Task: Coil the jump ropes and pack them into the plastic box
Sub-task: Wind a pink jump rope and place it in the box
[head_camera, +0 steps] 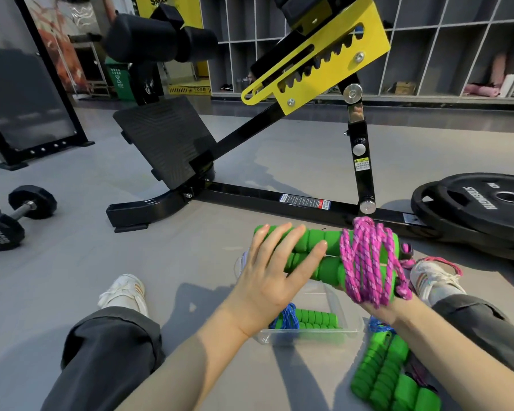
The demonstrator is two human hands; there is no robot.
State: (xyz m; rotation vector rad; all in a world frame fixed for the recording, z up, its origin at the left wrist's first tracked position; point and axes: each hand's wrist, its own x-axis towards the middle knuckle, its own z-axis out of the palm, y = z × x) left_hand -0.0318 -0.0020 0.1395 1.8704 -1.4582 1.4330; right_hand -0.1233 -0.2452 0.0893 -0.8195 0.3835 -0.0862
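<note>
Hands are both on the pink jump rope (365,262), which we hold up in the air over the plastic box (355,320). Our right hand (380,310) holds the bundle from below, on the right side. The pink loops hang over it and hide its fingers. Our left hand (267,280) is flat, with straight fingers. It only presses on the left ends of the two green handles (318,241) and does not grab them. The handles lie side by side, and the rope is wound round them many times. One short pink end hangs loose on the far right, by our shoe (428,277).

The box sits on the floor (190,247) between our legs, right under the bundle. One blue jump rope (287,317) with green handles is in it already, in the near part. Another jump rope (383,369) with green handles lies on the floor to the right of the box, close to us. It is not packed yet.

We think the coiling of the pink rope is almost done. Next we need to tuck in the loose end so the loops do not slip off. Then we lower the bundle into the far part of the box, beside the blue one. We must keep the handles level and lined up with the box, or they may catch on the rim. After that, the rope on the floor is left to do.
</note>
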